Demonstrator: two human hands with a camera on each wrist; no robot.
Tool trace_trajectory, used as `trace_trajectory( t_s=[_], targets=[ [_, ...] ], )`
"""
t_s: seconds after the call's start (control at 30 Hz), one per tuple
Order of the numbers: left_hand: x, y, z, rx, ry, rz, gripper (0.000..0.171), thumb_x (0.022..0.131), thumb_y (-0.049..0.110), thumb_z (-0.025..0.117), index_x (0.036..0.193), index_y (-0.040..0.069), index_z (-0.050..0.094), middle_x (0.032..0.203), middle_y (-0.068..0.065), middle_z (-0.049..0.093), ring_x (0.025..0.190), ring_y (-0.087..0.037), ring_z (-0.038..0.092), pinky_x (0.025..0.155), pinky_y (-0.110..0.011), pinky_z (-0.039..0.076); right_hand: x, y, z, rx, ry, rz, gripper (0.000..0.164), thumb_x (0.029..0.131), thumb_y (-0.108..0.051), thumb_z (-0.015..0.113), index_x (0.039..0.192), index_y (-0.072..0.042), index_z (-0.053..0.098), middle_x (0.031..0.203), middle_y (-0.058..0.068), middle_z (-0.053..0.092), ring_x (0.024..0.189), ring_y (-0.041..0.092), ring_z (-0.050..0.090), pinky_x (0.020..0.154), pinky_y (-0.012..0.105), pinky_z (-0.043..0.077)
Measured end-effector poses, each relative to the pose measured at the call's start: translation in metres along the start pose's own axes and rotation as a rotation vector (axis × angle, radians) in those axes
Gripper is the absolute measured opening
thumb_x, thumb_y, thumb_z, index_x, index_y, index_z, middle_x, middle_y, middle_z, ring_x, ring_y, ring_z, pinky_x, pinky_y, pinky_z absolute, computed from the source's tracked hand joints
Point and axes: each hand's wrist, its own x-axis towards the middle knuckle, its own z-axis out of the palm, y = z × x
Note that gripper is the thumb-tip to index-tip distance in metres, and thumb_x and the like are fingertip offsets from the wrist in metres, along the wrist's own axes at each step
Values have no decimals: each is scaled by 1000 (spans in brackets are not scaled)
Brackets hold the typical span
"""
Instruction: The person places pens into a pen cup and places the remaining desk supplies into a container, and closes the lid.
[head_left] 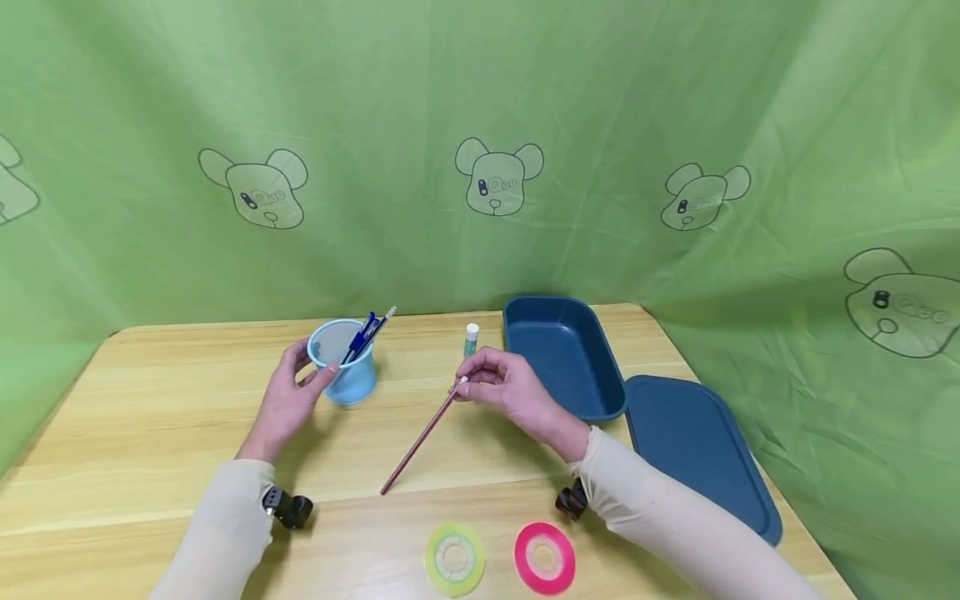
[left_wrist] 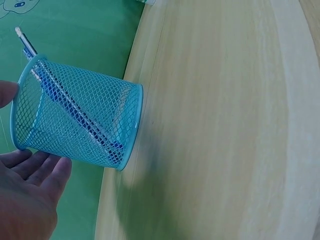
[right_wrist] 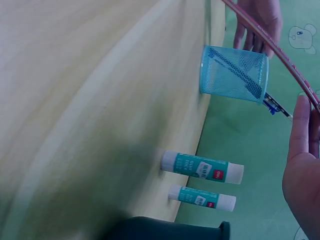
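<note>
My left hand [head_left: 288,400] holds a light blue mesh pen cup [head_left: 351,385] near its rim, thumb on the near side and fingers round the other. The cup stands upright on the table. A blue pen [head_left: 358,337] and a slim dark stick with a pale end [head_left: 387,317] lean in it, also visible through the mesh cup [left_wrist: 75,112] in the left wrist view. My right hand [head_left: 517,396] pinches a dark red pencil [head_left: 420,442] by its white-tipped end. The pencil slants down toward the near left, to the right of the cup.
Two green glue sticks [right_wrist: 202,167] with white caps stand behind my right hand. A dark blue open box [head_left: 558,358] is at the back right, its flat lid [head_left: 705,458] beside it. A yellow tape roll [head_left: 472,557] and a pink tape roll [head_left: 546,585] lie in front.
</note>
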Motion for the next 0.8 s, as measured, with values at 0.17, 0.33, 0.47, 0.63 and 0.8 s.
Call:
trace_trajectory(
  t_s=[0.17,0.33,0.47,0.63,0.8],
  targets=[
    [0,1,1,-6,7,-3,71,98,18,63,150,-7,22,149,-28,32,139,-38,30,113,-46,31,5,-9,1,23,27,-35,17,86,12,67,101,12,60,93,17,67,84,21,69,78,34,59],
    [-2,1,1,-9,2,-6,73,98,21,63,151,-6,21,150,-27,32,139,-38,30,113,-46,31,10,-19,0,81,44,-69,16,86,14,66,100,12,59,93,18,67,86,23,70,83,39,58],
    [-2,0,1,-15,-1,-8,73,98,21,63,151,-5,20,150,-27,31,139,-38,29,113,-46,31,14,-27,-2,136,71,-96,17,85,17,64,101,12,58,94,17,66,87,23,69,86,42,57],
    [-2,0,1,-17,3,-12,73,98,19,63,151,-6,20,150,-28,31,140,-38,29,114,-46,30,21,-39,-3,122,108,-141,17,86,15,65,101,11,59,94,17,65,87,23,68,85,41,57],
    [-1,-1,1,-12,4,-13,73,98,20,63,151,-5,21,150,-28,31,140,-39,29,113,-47,30,28,-51,0,101,151,-186,16,87,11,66,101,9,59,95,20,67,88,24,67,85,41,57]
  ],
)
